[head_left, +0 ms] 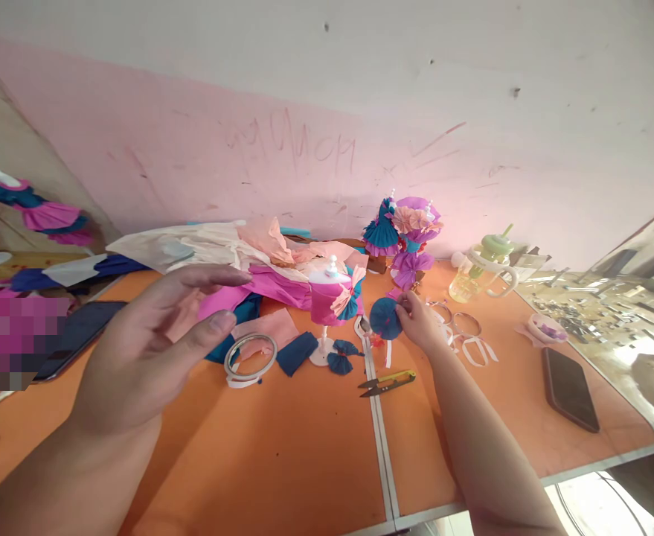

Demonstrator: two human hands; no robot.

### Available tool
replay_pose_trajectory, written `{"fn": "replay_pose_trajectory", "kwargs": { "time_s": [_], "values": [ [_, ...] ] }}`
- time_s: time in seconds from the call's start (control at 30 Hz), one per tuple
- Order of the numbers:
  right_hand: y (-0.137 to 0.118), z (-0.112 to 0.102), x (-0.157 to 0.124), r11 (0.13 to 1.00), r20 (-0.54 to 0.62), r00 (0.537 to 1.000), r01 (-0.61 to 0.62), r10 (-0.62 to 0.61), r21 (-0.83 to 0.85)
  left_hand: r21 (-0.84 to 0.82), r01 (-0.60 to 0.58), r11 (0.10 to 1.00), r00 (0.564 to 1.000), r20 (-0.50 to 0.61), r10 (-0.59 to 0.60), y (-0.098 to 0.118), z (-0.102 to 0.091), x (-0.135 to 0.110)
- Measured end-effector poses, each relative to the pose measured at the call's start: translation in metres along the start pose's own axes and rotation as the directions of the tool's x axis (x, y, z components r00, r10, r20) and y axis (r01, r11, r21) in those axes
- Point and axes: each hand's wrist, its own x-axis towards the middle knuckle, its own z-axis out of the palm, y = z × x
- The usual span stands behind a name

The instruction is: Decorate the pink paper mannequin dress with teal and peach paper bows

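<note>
My right hand [416,321] pinches the edge of a round, dark blue pleated paper rosette [385,318] above the table. Raised at the left, my left hand [153,342] has thumb and fingers apart with nothing between them. Between the hands stands a small white dress form [332,274] wrapped in magenta paper, with a peach and blue bow [350,294] on its right side. At its base lie a blue paper bow [343,359] and a folded blue piece [297,353]. A roll of tape [251,359] rests nearer my left hand. Yellow-handled thread snips [388,383] lie in front.
Crepe paper sheets [204,246] pile up along the wall. Dressed miniature forms [382,231] stand at the back. To the right are a drinking bottle [486,260], ribbon loops [477,348], a small bowl [547,327] and a phone [571,388]. A dark tablet [81,339] lies left.
</note>
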Motion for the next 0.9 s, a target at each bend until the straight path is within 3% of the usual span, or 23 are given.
{"fn": "replay_pose_trajectory", "kwargs": {
  "time_s": [0.2,0.33,0.43,0.53,0.6,0.63,0.73,0.83,0.9],
  "values": [
    [0.009,0.007,0.004,0.999,0.064,0.997,-0.050,0.050,-0.005,0.052,-0.084,0.995,0.992,-0.087,0.088,0.003,-0.011,0.004],
    [-0.005,0.002,-0.002,0.995,0.253,0.966,0.038,-0.060,0.089,0.300,-0.086,0.950,0.996,0.014,0.086,-0.003,-0.020,0.005],
    [-0.029,0.000,-0.016,0.970,0.485,0.846,0.137,-0.220,0.201,0.552,-0.131,0.823,0.972,0.234,-0.003,-0.024,-0.021,0.009],
    [-0.056,0.008,-0.033,0.917,0.628,0.669,0.269,-0.398,0.295,0.664,-0.158,0.731,0.865,0.450,-0.222,-0.056,-0.015,0.014],
    [-0.070,0.017,-0.042,0.881,0.660,0.585,0.352,-0.471,0.316,0.689,-0.150,0.709,0.774,0.528,-0.349,-0.077,-0.009,0.016],
    [-0.075,0.021,-0.045,0.873,0.671,0.564,0.375,-0.482,0.312,0.702,-0.134,0.699,0.755,0.529,-0.387,-0.087,-0.007,0.016],
    [-0.078,0.026,-0.049,0.892,0.692,0.573,0.372,-0.438,0.257,0.712,-0.153,0.685,0.761,0.527,-0.379,-0.110,-0.004,0.014],
    [-0.069,0.025,-0.045,0.925,0.639,0.679,0.349,-0.361,0.151,0.669,-0.214,0.712,0.781,0.555,-0.286,-0.120,-0.004,0.010],
    [-0.058,0.023,-0.039,0.944,0.562,0.771,0.325,-0.298,0.054,0.679,-0.190,0.709,0.758,0.560,-0.333,-0.119,-0.003,0.010]
  ]
}}
